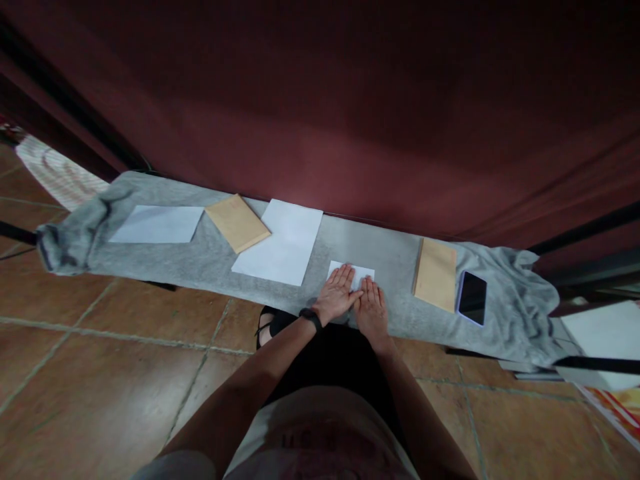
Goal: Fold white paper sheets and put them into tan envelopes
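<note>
Both my hands lie flat, fingers stretched out, on a small folded white paper [359, 271] at the near edge of a narrow table under a grey cloth [380, 250]. My left hand [336, 293], a black band on its wrist, covers the paper's left part. Beside it, touching, my right hand [371, 307] presses the paper's right part. Neither hand holds anything.
On the cloth lie a white sheet [283, 241], a brown envelope [237, 222] overlapping it, a white envelope [157, 224] at the left, a stack of brown envelopes [435, 274] and a dark phone [472, 297] at the right. A dark red curtain hangs behind. The floor is tiled.
</note>
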A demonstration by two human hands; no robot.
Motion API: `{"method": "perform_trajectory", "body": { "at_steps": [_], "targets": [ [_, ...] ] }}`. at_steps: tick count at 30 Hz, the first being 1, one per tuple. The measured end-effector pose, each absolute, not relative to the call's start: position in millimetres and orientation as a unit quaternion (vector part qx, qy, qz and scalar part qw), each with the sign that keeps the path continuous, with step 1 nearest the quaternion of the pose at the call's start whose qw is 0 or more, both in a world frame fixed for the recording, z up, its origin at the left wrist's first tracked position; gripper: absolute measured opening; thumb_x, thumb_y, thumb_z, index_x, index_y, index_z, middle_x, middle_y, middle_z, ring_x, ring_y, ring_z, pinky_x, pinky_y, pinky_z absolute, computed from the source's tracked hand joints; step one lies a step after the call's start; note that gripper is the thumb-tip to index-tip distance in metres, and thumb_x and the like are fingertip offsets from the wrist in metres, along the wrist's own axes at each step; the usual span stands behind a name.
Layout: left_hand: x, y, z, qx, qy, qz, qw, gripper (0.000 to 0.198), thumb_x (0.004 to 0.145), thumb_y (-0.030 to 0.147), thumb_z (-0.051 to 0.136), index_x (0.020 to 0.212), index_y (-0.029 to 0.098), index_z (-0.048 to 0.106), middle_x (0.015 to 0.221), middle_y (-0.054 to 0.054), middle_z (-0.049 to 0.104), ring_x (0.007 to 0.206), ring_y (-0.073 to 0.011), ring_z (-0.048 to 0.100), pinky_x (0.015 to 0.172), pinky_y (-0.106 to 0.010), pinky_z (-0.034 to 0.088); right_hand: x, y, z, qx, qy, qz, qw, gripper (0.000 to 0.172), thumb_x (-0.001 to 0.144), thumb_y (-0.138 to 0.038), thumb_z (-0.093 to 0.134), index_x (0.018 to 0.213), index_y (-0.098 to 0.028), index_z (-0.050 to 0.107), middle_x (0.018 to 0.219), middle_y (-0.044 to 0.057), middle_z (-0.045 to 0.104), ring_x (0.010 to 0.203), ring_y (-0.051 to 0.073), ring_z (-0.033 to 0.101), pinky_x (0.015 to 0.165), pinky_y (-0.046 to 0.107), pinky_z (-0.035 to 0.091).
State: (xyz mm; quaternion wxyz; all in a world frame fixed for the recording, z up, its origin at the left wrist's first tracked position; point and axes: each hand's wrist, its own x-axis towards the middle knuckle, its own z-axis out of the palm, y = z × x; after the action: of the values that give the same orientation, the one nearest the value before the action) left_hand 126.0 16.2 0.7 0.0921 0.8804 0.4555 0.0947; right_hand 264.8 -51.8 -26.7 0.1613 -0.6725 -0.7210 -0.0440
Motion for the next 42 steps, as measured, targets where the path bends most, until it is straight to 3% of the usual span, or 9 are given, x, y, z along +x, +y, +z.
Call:
{"method": "perform_trajectory", "body": {
  "at_steps": [3, 8, 17, 24, 28, 34, 42],
  "targets": [
    [115.5, 15.7, 0.7, 0.879, 0.459, 0.096, 0.082, 0.075, 0.103, 0.059, 0.029, 0.156, 0.006, 0.033, 0.165, -0.019, 0.027, 0.156, -0.0270, 0.021, 0.126, -0.042, 0.019, 265.2, -52.7, -26.1, -0.674, -0.718, -0.047, 0.168, 0.058, 0.105, -0.028, 0.030, 0.157, -0.004, 0.030, 0.160, 0.023, 0.038, 0.148, 0.031, 0.036, 0.119, 0.053, 0.031],
    [99.2, 12.8, 1.4, 0.883, 0.452, 0.101, 0.070, 0.078, 0.097, 0.068, 0.042, 0.158, 0.020, 0.035, 0.167, -0.016, 0.025, 0.155, -0.0320, 0.022, 0.126, -0.048, 0.020, 266.4, -55.7, -25.1, -0.667, -0.723, -0.052, 0.174, 0.058, 0.106, -0.033, 0.030, 0.155, -0.002, 0.034, 0.159, 0.024, 0.039, 0.147, 0.031, 0.037, 0.118, 0.052, 0.032],
    [96.9, 9.5, 9.7, 0.885, 0.451, 0.091, 0.066, 0.075, 0.097, 0.065, 0.045, 0.158, 0.024, 0.035, 0.167, -0.014, 0.025, 0.155, -0.0330, 0.022, 0.125, -0.050, 0.019, 269.6, -32.3, -15.3, -0.651, -0.735, -0.046, 0.183, 0.045, 0.103, -0.016, 0.031, 0.135, -0.010, 0.061, 0.144, 0.020, 0.058, 0.141, 0.030, 0.047, 0.115, 0.054, 0.034],
    [96.9, 9.6, 11.5, 0.887, 0.452, 0.069, 0.066, 0.071, 0.098, 0.050, 0.048, 0.160, 0.021, 0.028, 0.168, -0.014, 0.023, 0.155, -0.0312, 0.020, 0.126, -0.051, 0.016, 251.4, -18.6, -14.9, -0.630, -0.766, -0.002, 0.126, 0.051, 0.102, -0.020, 0.032, 0.150, -0.012, 0.048, 0.157, 0.018, 0.044, 0.149, 0.030, 0.035, 0.120, 0.054, 0.026],
    [97.0, 9.8, 8.0, 0.883, 0.459, 0.072, 0.069, 0.065, 0.100, 0.046, 0.043, 0.159, 0.020, 0.031, 0.168, -0.013, 0.023, 0.156, -0.0297, 0.019, 0.126, -0.050, 0.016, 254.3, -17.7, -18.7, -0.671, -0.730, -0.005, 0.131, 0.054, 0.105, -0.027, 0.029, 0.155, -0.011, 0.039, 0.160, 0.018, 0.040, 0.149, 0.029, 0.035, 0.121, 0.052, 0.025],
    [94.6, 12.0, -1.1, 0.866, 0.488, 0.085, 0.071, 0.067, 0.103, 0.046, 0.035, 0.158, 0.010, 0.029, 0.167, -0.017, 0.024, 0.156, -0.0272, 0.020, 0.127, -0.046, 0.017, 270.6, -18.7, -23.6, -0.700, -0.698, -0.029, 0.151, 0.059, 0.106, -0.037, 0.030, 0.156, -0.005, 0.036, 0.159, 0.020, 0.041, 0.148, 0.029, 0.037, 0.120, 0.049, 0.027],
    [85.2, 10.7, -2.6, 0.851, 0.512, 0.097, 0.069, 0.067, 0.103, 0.042, 0.030, 0.159, 0.004, 0.026, 0.165, -0.018, 0.028, 0.155, -0.0271, 0.022, 0.126, -0.046, 0.021, 287.2, -28.2, -26.5, -0.710, -0.683, -0.048, 0.162, 0.058, 0.106, -0.036, 0.031, 0.155, -0.006, 0.038, 0.157, 0.020, 0.044, 0.146, 0.030, 0.040, 0.119, 0.050, 0.030]
  ]
}}
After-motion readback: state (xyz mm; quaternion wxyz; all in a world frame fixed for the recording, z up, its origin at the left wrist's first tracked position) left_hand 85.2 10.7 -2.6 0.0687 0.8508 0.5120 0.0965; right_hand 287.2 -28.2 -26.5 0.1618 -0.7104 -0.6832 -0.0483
